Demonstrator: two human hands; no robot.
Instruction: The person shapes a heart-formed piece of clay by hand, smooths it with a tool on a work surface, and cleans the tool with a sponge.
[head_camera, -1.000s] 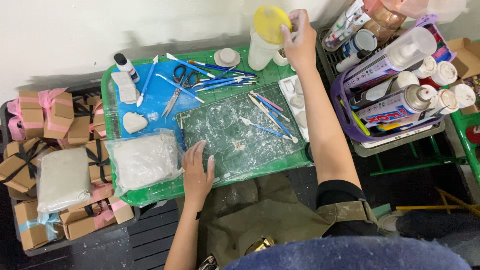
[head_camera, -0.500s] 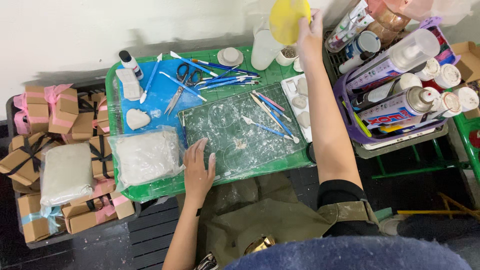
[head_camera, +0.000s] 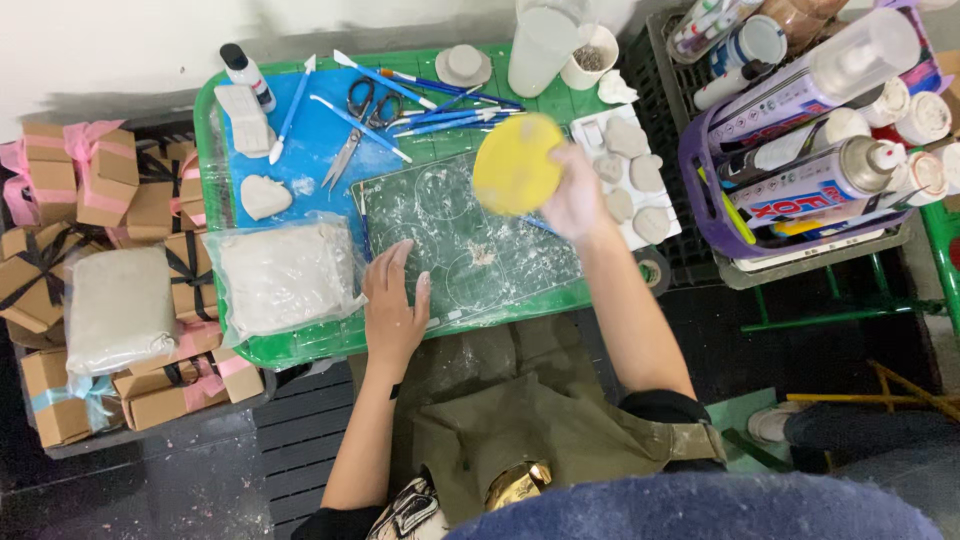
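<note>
A: where's the yellow lid (head_camera: 516, 164)?
B: upper middle of frame, gripped in my right hand (head_camera: 578, 196) over the cutting mat (head_camera: 470, 250); left hand (head_camera: 393, 303) lies flat, fingers spread, on the mat's lower left

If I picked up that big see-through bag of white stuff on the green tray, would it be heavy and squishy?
Probably heavy for its size: the clear bag of white clay looks like one thick, solid block. The block likely holds its shape, while the loose, crinkled plastic around it would flop and could slip. It lies flat beside the left hand, so it should not roll.

Green tray (head_camera: 215, 215) carries cutting mat (head_camera: 470, 250), scissors (head_camera: 358, 128), clay bag (head_camera: 283, 275).
</note>
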